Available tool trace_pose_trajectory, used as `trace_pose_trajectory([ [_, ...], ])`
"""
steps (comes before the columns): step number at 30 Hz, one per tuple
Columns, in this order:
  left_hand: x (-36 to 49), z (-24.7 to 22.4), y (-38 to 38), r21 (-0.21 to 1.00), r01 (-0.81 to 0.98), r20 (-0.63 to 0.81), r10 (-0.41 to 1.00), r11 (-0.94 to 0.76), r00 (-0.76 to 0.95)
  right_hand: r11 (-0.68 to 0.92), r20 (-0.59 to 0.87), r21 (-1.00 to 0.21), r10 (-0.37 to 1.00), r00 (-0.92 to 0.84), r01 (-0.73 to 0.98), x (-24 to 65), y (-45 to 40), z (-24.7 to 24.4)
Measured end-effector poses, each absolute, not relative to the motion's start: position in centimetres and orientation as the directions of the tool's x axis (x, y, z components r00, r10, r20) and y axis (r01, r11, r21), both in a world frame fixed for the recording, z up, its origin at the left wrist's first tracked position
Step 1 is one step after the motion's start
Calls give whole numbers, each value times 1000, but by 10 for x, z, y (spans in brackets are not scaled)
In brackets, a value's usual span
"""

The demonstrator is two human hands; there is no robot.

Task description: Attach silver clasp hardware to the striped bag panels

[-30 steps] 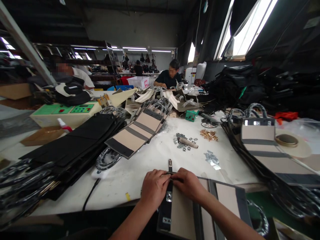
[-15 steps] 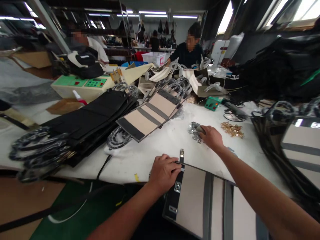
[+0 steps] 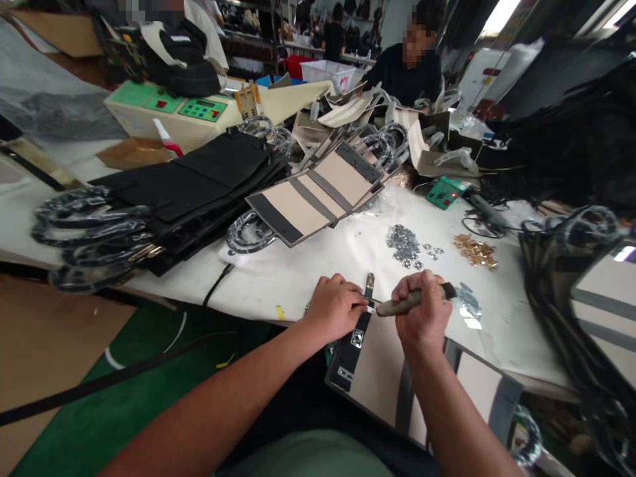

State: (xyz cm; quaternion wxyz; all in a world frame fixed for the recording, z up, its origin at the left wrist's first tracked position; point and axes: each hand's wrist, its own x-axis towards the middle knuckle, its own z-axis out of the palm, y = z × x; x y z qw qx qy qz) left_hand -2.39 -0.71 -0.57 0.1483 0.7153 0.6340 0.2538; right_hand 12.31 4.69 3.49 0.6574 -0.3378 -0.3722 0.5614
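Observation:
A beige bag panel (image 3: 380,371) with dark grey bands lies at the table's front edge, partly over my lap. Along its black end strip sit a square metal snap plate (image 3: 357,338) and a small metal plate (image 3: 345,373). My left hand (image 3: 338,308) grips the panel's far corner, fingertips beside a small metal piece. Just beyond them a black tab with a metal fitting (image 3: 370,281) sticks out. My right hand (image 3: 424,315) is closed round a thick, greyish hand tool (image 3: 405,305) with a dark end; its other end points at that corner. The tool's exact kind is unclear.
Square metal plates (image 3: 402,244), gold-coloured fittings (image 3: 476,250) and flat silver plates (image 3: 468,301) lie in piles beyond my hands. Black bag pieces (image 3: 199,179) and a striped panel (image 3: 318,192) are stacked left. A green box (image 3: 446,192) stands behind. A co-worker (image 3: 407,66) sits opposite.
My right hand has come back from the pile of square plates to the panel's corner, now with the tool pointing at it. My left hand stays at the corner. The view has tilted down.

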Motion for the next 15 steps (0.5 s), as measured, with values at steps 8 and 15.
trace_pose_trajectory([
  [8, -25, -2, -8, 529, 835, 139, 986, -150, 89, 365, 367, -924, 930, 4, -111, 116, 33, 12],
  [15, -37, 6, -1, 623, 780, -17, 996, -61, 92, 324, 317, -945, 939, -135, 32, 124, 33, 17],
])
